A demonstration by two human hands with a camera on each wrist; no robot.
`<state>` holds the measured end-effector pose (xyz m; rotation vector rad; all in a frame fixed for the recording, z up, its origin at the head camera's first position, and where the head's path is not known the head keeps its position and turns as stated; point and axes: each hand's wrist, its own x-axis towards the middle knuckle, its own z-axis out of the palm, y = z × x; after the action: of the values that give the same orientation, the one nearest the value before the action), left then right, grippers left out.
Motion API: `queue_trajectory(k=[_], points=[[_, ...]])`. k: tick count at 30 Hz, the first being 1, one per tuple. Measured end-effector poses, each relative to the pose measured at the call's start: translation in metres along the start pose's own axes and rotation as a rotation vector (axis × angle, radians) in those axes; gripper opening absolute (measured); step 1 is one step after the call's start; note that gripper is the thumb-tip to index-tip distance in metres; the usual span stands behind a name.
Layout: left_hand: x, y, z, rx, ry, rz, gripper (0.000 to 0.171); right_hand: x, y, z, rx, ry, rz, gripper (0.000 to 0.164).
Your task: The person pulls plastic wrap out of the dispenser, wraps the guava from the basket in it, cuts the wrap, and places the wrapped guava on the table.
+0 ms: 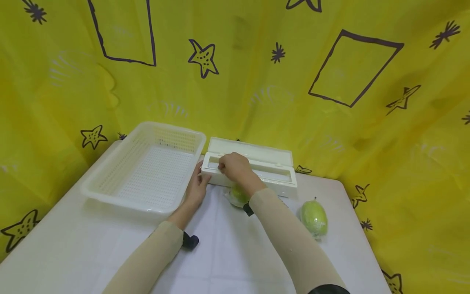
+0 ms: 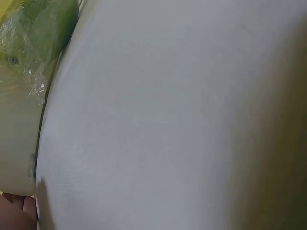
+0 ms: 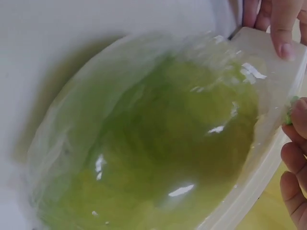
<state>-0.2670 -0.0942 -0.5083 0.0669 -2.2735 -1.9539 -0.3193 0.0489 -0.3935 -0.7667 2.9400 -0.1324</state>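
A long white plastic wrap dispenser (image 1: pixel 253 188) lies near the table's back edge with its lid (image 1: pixel 253 151) raised. My left hand (image 1: pixel 197 188) grips its left end, the thumb on the front face in the right wrist view. Over the left part of the dispenser, my right hand (image 1: pixel 236 167) pinches a small green slide cutter (image 3: pixel 289 112) between thumb and finger at the dispenser's edge. A green fruit (image 3: pixel 177 139) wrapped in clear film sits against the dispenser's front, under my right wrist; in the head view my forearm partly hides it.
A white plastic basket (image 1: pixel 97 196) stands to the left, close beside my left hand. Another film-wrapped green fruit (image 1: pixel 314 217) rests right of my right forearm. A yellow patterned curtain (image 1: pixel 242 90) hangs behind the white table (image 1: pixel 227 253) and along its sides.
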Motion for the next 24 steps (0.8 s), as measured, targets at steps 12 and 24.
queue_trajectory(k=[12, 24], points=[[0.009, 0.004, 0.003, 0.024, -0.01, 0.02, 0.078, -0.002, 0.003, 0.005, -0.061, 0.076, -0.096, 0.015], [0.008, 0.006, 0.007, 0.056, 0.034, -0.06, 0.079, -0.015, 0.015, 0.009, -0.103, 0.12, -0.142, 0.018]])
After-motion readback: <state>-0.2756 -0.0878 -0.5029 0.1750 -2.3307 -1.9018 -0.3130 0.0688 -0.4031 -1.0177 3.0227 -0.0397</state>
